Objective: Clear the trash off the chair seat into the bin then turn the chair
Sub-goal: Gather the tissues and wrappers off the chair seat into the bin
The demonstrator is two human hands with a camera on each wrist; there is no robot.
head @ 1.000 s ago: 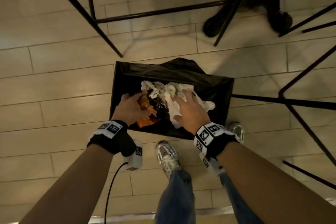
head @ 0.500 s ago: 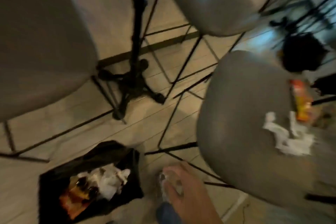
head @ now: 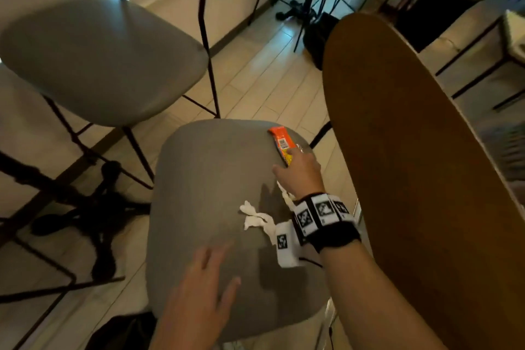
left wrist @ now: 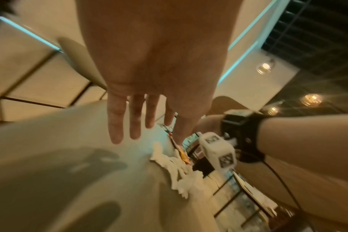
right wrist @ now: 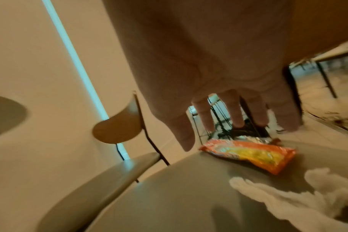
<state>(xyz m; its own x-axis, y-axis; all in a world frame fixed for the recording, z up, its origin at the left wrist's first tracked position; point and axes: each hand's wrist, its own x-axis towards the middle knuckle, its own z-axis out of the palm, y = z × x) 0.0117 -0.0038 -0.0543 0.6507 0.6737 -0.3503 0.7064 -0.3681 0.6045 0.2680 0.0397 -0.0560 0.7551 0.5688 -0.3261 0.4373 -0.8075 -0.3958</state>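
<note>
The grey chair seat [head: 210, 185] fills the middle of the head view. An orange snack wrapper [head: 279, 140] lies at its far right edge, and crumpled white tissue [head: 254, 219] lies nearer me on the right side. My right hand [head: 285, 163] hovers over the near end of the wrapper. In the right wrist view its fingers [right wrist: 234, 116] are spread just above the wrapper [right wrist: 248, 155], holding nothing. My left hand [head: 218, 267] is over the front of the seat with fingers [left wrist: 115, 125] straight and empty. The black bin [head: 122, 332] shows at the bottom left.
The chair's brown wooden backrest [head: 412, 179] rises close on the right. A second grey chair [head: 99, 60] stands at the upper left, its black legs reaching toward the seat. A black stand base [head: 93, 216] sits on the tiled floor to the left.
A second ago both hands were down in the bin with tissue and a wrapper. The view has swung up to the chair, and both empty hands are now over the seat.
</note>
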